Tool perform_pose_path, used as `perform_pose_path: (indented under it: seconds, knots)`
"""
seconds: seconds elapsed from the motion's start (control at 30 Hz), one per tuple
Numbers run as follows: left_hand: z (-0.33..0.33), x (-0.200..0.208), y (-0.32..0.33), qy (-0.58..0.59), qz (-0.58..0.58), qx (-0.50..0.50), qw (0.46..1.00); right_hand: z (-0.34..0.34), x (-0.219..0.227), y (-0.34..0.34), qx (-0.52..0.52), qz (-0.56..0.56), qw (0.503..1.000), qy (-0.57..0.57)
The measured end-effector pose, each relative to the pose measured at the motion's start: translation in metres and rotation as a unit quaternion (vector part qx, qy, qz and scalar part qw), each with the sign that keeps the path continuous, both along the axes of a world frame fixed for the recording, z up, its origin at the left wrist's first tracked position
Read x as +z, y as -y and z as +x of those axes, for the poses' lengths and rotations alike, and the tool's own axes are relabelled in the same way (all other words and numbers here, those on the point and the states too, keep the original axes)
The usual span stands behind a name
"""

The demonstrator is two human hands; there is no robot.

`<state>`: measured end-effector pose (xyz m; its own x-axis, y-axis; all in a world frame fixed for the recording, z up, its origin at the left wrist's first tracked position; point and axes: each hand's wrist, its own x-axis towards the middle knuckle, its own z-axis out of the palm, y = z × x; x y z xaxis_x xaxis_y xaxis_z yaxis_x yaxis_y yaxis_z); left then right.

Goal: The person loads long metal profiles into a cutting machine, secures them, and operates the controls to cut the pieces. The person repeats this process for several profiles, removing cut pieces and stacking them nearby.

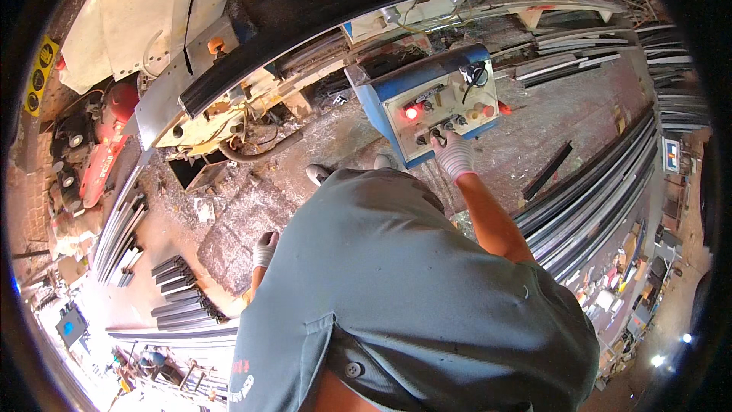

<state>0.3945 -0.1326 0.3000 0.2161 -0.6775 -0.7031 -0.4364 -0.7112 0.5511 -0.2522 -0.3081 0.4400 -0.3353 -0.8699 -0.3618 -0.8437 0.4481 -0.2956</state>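
Note:
My right hand (455, 156), in a pale striped work glove, reaches to the sloping face of a blue and cream control box (396, 111). Its fingertips close on one of the small black switch knobs (436, 136) in the panel's lower row. A red lamp (412, 112) glows on the same face, above and left of the knobs. At the panel's upper right sits a black round fitting (474, 72). My left hand (266, 241), also gloved, hangs low beside my body, away from everything; its fingers are too small and partly hidden to make out.
Beyond the box, a long black profile (305, 38) lies across a machine with orange knobs (216, 46). Bundled strips (602, 191) are stacked to my right, with short dark pieces (183, 294) at the left. A red machine part (107, 160) stands far left.

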Motion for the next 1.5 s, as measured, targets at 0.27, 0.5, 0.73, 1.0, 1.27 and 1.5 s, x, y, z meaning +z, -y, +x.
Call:
perform_pose_path:
  seconds: [0.27, 0.5, 0.73, 1.0, 1.27, 1.5]
  knots:
    - [-0.098, 0.102, -0.008, -0.002, -0.081, 0.06, 0.995, -0.014, -0.057, -0.003, -0.007, -0.189, 0.974, 0.123]
    - [-0.107, 0.081, -0.073, 0.085, 0.067, -0.038, 0.993, -0.035, -0.089, -0.003, -0.124, -0.073, 0.977, 0.158]
    - [-0.106, 0.092, -0.065, 0.087, 0.013, -0.003, 0.996, -0.064, -0.075, -0.01, -0.081, -0.113, 0.972, 0.187]
    - [-0.132, 0.077, -0.065, 0.056, -0.005, 0.082, 0.995, -0.071, -0.069, -0.001, -0.01, -0.099, 0.989, 0.11]
    - [-0.119, 0.04, -0.09, 0.036, 0.037, 0.048, 0.997, -0.06, -0.063, -0.001, -0.052, -0.106, 0.981, 0.154]
    - [-0.12, 0.072, -0.067, 0.066, -0.007, 0.066, 0.996, -0.071, -0.087, -0.002, -0.023, -0.107, 0.986, 0.123]
